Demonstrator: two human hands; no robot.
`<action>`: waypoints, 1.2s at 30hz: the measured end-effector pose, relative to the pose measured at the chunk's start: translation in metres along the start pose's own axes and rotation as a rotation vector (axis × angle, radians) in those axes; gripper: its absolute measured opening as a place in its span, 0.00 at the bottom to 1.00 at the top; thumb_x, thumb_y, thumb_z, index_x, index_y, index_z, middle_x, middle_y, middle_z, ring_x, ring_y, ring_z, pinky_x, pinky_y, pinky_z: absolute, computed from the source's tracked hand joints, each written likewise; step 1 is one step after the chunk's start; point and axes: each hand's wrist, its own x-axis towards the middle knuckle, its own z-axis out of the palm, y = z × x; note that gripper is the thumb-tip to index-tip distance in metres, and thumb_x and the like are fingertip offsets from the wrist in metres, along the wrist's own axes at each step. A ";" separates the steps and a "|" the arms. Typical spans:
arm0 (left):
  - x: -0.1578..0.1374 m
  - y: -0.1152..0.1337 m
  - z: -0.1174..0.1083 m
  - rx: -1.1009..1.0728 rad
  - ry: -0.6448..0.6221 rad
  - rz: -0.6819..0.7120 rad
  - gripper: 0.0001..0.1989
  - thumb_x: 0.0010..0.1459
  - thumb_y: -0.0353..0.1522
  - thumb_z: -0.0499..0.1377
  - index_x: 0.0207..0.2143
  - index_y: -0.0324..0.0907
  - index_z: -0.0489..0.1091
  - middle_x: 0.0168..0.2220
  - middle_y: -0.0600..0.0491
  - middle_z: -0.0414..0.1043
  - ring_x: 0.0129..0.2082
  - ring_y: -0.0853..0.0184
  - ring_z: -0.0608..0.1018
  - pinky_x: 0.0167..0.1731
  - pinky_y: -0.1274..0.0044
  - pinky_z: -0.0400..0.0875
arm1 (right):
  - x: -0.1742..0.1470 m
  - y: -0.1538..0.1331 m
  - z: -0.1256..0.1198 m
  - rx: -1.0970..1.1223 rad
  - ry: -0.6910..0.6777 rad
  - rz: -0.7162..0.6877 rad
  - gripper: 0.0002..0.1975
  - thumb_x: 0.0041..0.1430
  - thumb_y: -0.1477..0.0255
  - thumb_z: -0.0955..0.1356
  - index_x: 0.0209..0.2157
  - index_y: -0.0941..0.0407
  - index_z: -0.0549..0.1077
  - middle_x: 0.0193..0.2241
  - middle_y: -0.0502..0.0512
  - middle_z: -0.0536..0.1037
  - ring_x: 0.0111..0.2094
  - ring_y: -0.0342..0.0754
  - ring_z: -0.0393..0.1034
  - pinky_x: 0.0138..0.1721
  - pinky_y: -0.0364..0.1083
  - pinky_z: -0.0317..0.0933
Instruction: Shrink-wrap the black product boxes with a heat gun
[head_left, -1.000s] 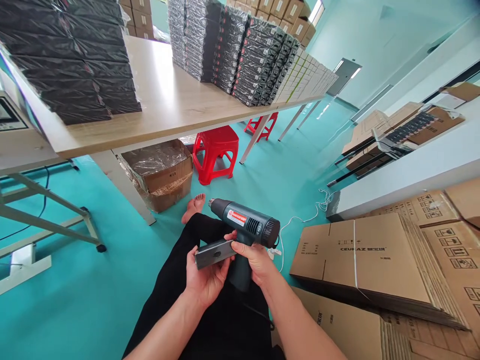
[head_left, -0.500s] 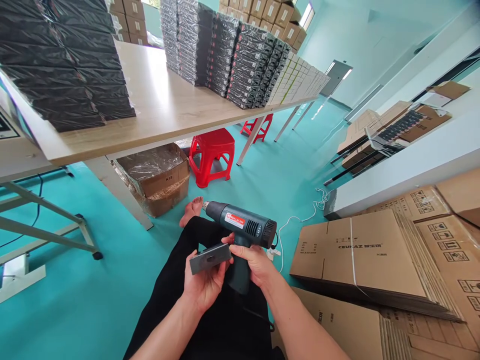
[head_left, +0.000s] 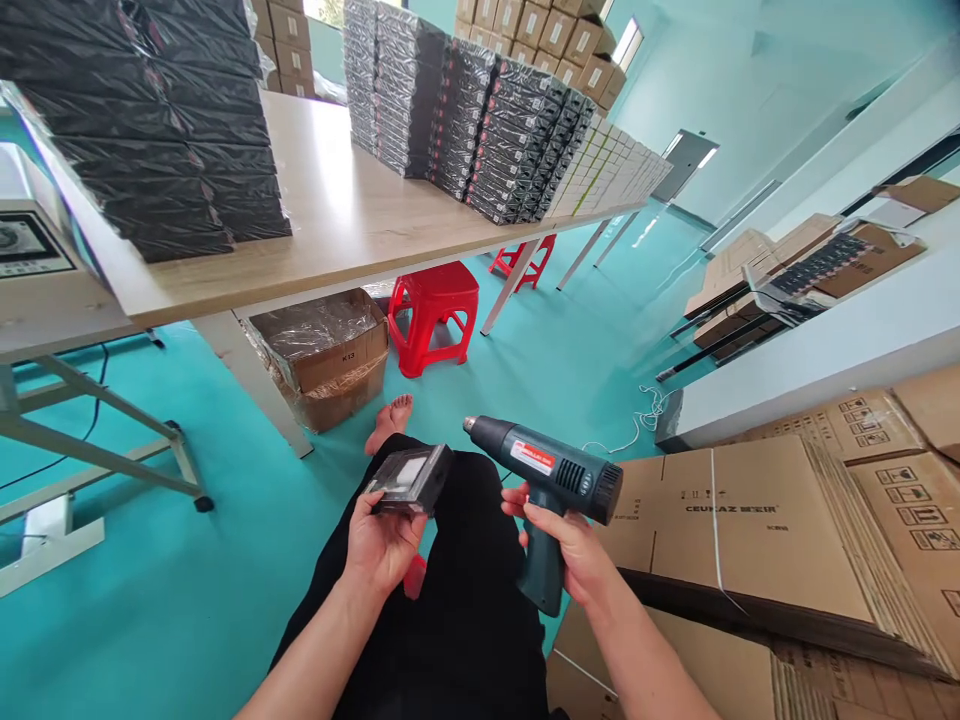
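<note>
My left hand (head_left: 382, 545) is closed around the lower end of a small flat dark box (head_left: 411, 480) with a pale patch on its upper face. The box is tilted above my lap. In my right hand (head_left: 566, 540) is a dark green heat gun (head_left: 555, 465) with a red and white label, gripped around its handle. Its metal nozzle points up and left, apart from the box. My right fingers hide part of the handle.
A wooden table (head_left: 322, 225) bears stacks of wrapped black boxes (head_left: 517, 140) and white boxes (head_left: 607, 165). Below it are a red stool (head_left: 435, 310) and an open carton (head_left: 330, 365). Bundled flat cardboard (head_left: 750, 520) lies at my right, and a white cord (head_left: 649, 410) on the floor.
My right hand has moved right with the heat gun, away from the box. My left hand has shifted left and turned the box so its upper face shows.
</note>
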 end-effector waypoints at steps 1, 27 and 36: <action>0.002 0.003 -0.001 0.010 0.013 0.034 0.15 0.54 0.27 0.56 0.45 0.39 0.69 0.38 0.47 0.77 0.37 0.59 0.81 0.34 0.69 0.79 | -0.006 -0.001 -0.005 -0.018 0.004 0.010 0.15 0.54 0.67 0.72 0.44 0.55 0.73 0.45 0.61 0.78 0.46 0.56 0.73 0.32 0.45 0.66; 0.006 0.021 -0.013 0.209 -0.088 0.088 0.18 0.51 0.27 0.56 0.46 0.41 0.71 0.38 0.49 0.79 0.33 0.59 0.81 0.25 0.71 0.77 | -0.051 -0.027 -0.004 -0.031 -0.129 0.096 0.14 0.56 0.67 0.69 0.43 0.56 0.74 0.35 0.59 0.77 0.31 0.50 0.72 0.28 0.46 0.63; 0.027 0.045 -0.029 0.250 0.000 0.180 0.14 0.40 0.25 0.53 0.33 0.37 0.71 0.29 0.48 0.76 0.27 0.60 0.78 0.30 0.67 0.77 | -0.070 -0.032 -0.017 -0.084 -0.131 0.236 0.15 0.53 0.64 0.71 0.42 0.55 0.75 0.35 0.60 0.78 0.32 0.51 0.72 0.29 0.47 0.63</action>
